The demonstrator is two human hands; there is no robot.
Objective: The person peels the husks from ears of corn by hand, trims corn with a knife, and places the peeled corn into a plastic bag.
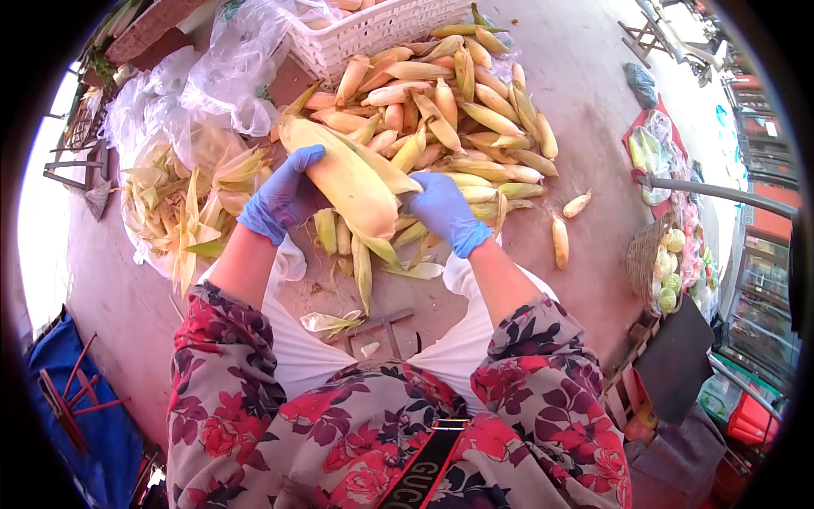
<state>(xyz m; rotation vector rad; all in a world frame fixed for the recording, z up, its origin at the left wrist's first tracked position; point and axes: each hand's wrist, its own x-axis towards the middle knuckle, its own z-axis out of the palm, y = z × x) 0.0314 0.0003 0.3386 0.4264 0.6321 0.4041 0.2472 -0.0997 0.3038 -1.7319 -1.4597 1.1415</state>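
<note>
An ear of corn [343,174] in pale yellow-green husk is held up in front of me, with some husk leaves pulled away on its right side. My left hand [292,193], in a blue glove, is wrapped round the ear from the left. My right hand [447,210], also gloved in blue, is closed on a loosened husk leaf [386,172] at the ear's right. Behind and below both hands lies a heap of corn ears [475,127], many of them still partly husked.
A white plastic crate [356,38] stands behind the heap. Stripped husks [182,204] and clear plastic bags [229,76] are at the left. Two small ears [560,242] lie right of the heap. Farther right is a wicker basket [646,259] of green vegetables.
</note>
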